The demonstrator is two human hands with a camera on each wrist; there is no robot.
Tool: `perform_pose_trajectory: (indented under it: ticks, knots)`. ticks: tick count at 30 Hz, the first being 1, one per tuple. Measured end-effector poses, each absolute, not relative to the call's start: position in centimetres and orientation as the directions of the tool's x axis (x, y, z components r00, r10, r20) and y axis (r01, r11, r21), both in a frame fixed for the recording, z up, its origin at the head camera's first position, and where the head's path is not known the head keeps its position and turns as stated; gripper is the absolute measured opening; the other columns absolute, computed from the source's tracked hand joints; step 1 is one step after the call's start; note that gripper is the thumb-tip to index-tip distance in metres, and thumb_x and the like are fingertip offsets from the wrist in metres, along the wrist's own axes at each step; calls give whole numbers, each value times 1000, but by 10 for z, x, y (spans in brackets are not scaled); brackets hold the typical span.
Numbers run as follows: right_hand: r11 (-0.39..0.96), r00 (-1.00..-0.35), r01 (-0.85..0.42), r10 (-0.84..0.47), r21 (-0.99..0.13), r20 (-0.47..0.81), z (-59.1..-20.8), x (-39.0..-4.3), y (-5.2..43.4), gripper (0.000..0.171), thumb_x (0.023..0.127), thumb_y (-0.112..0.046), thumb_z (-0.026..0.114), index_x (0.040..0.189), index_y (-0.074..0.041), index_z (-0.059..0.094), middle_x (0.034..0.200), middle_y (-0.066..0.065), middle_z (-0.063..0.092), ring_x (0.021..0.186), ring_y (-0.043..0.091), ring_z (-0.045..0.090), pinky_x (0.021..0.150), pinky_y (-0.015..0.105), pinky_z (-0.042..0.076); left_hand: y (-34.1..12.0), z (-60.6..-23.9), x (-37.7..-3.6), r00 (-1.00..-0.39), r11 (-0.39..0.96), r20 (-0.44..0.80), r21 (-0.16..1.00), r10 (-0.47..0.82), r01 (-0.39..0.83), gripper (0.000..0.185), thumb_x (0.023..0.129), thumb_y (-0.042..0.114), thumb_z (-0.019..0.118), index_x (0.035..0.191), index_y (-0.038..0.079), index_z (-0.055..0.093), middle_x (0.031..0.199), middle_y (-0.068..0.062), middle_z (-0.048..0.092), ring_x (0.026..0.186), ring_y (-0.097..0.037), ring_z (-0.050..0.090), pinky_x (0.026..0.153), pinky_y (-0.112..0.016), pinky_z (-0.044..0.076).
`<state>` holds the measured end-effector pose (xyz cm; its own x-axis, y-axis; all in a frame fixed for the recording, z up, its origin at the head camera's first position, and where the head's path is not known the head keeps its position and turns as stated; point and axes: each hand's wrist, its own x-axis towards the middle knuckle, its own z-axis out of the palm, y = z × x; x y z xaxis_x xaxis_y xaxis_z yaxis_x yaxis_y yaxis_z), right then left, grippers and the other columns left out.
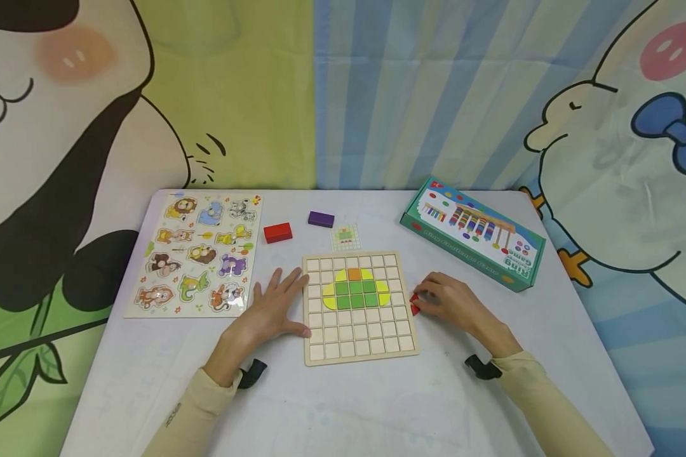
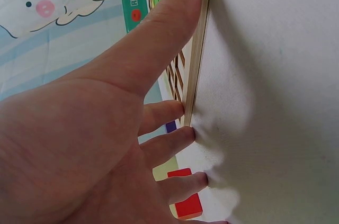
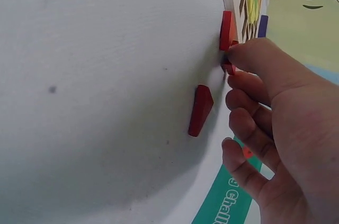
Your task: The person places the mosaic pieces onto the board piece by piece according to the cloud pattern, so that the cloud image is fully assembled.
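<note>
Beside the grid board (image 1: 360, 355), red tile (image 3: 226, 30) at right hand (image 1: 454, 303) fingertips, grip closing

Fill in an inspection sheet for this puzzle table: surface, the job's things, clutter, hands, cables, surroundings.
Surface: white table, faint specks.
Job's things: wooden grid board with green, yellow and orange tiles in its upper middle; small red pieces on the table by its right edge.
Clutter: animal puzzle board, red block, purple block, pattern card, green game box.
Hands: left hand flat, its fingers against the board's left edge; right hand pinching a red piece beside the board.
Cables: nothing seen; black straps at both wrists.
Surroundings: cartoon animal backdrop behind the table.
</note>
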<state>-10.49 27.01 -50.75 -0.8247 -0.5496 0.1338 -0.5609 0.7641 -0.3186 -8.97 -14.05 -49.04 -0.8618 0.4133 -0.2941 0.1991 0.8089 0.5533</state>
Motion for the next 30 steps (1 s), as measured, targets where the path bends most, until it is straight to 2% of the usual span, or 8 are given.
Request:
perform_pose_trajectory:
  ticks: [11,18,26,30]
  knots:
    - [648,-739,-674,-605,-356,298,-497,-112,242,23,79,-19,87,96,-8,76,96,0,68,83,16,65,70,32,58,-141,-492,-91,-855,823,-307,528,417,212,118,69,44,91,162,13,26,171,-11,15,156,-47,1,113,-81,3]
    - [577,-661,-749,-681,-325,314,-494,-111,193,17,81,-20,83,92,-10,75,91,2,68,80,12,62,68,26,55,-141,-492,-91,-857,821,-304,530,415,210,117,69,43,91,162,13,26,171,-11,15,156,-47,1,113,-81,3]
    - [494,-574,-817,-750,-297,329,-500,-101,148,17,83,-26,83,93,-13,77,92,-2,68,85,11,63,76,25,56,-141,-491,-90,-862,820,-290,529,416,218,116,69,44,91,161,12,28,171,-12,17,156,-48,3,113,-81,4]
    - [484,-555,-830,-765,-277,326,-505,-97,140,19,84,-28,83,95,-13,77,93,-4,67,85,11,62,76,23,55,-140,-490,-90,-864,821,-286,529,413,217,116,68,43,92,161,12,29,170,-13,18,156,-48,4,113,-81,4]
